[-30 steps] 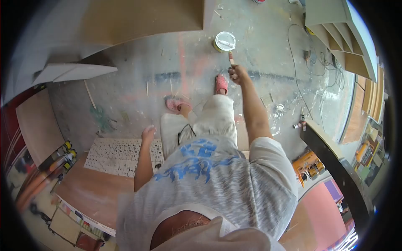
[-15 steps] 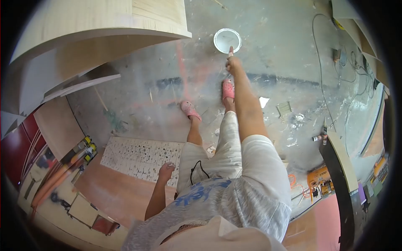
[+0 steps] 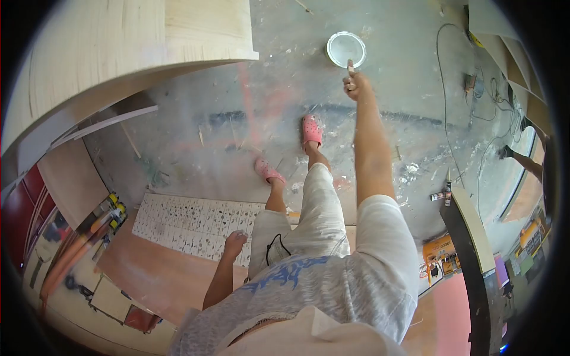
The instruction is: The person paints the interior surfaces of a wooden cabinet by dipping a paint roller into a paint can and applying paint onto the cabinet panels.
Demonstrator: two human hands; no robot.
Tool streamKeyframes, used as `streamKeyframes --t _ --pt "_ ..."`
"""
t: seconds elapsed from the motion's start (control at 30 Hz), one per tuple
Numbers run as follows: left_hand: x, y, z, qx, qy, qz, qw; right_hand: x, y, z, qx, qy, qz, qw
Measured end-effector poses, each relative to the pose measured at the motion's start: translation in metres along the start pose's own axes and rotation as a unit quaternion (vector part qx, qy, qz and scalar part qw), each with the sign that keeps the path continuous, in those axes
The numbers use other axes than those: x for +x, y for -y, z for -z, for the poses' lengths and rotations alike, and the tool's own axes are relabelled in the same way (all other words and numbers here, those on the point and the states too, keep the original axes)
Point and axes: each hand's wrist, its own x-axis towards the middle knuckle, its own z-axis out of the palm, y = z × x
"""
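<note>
Bucket [image 3: 329,51], pale inside, has at its rim a brush [image 3: 351,66] gripped by right fingers [image 3: 349,87]; left fingers [image 3: 239,237] unclear.

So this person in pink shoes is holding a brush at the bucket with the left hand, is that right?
Not the left hand: the head view shows the person in pink shoes holding the brush at the bucket with the right hand.

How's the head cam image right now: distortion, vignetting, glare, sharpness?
Head view: strong fisheye, frame corners black; head view: pale, hazy sheen on the floor; head view: right hand and brush small but readable against the bucket; head view: left hand soft, finger detail unclear.
</note>
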Motion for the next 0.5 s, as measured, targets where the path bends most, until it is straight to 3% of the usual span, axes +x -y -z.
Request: streamKeyframes --t 0.13,0.2,0.23,0.27,0.33,0.37,0.43,0.47,0.5 --pt "-0.002 -0.054 -0.002 0.028 -0.007 0.006 1.0 0.036 -0.026 -0.017 0.104 0.042 0.03 0.993" --pt "-0.01 -0.065 0.001 0.006 -0.02 0.008 1.0 0.071 -0.05 -0.008 -0.198 -0.063 0.096 0.974" --pt "-0.013 -0.069 0.003 0.023 -0.026 0.006 0.999 0.069 -0.058 0.005 -0.416 -0.088 0.139 0.894" --pt "-0.01 -0.076 0.007 0.04 -0.032 -0.003 0.999 0.057 -0.058 0.015 -0.608 -0.112 0.18 0.765" --pt "0.002 -0.067 0.009 0.033 -0.023 -0.021 0.999 0.017 -0.043 0.026 -0.713 -0.097 0.189 0.668" --pt "0.002 -0.065 0.008 0.028 -0.015 -0.019 0.999 0.006 -0.028 0.033 -0.714 -0.102 0.191 0.666" --pt "0.008 -0.065 0.008 0.038 -0.008 -0.002 0.999 -0.015 0.001 0.045 -0.791 0.005 0.122 0.6" --pt "0.013 -0.066 0.007 0.046 -0.003 -0.009 0.999 -0.025 0.015 0.04 -0.791 0.002 0.122 0.599" --pt "0.019 -0.067 0.006 0.054 0.0 -0.017 0.998 -0.033 0.028 0.034 -0.824 0.002 0.125 0.553"
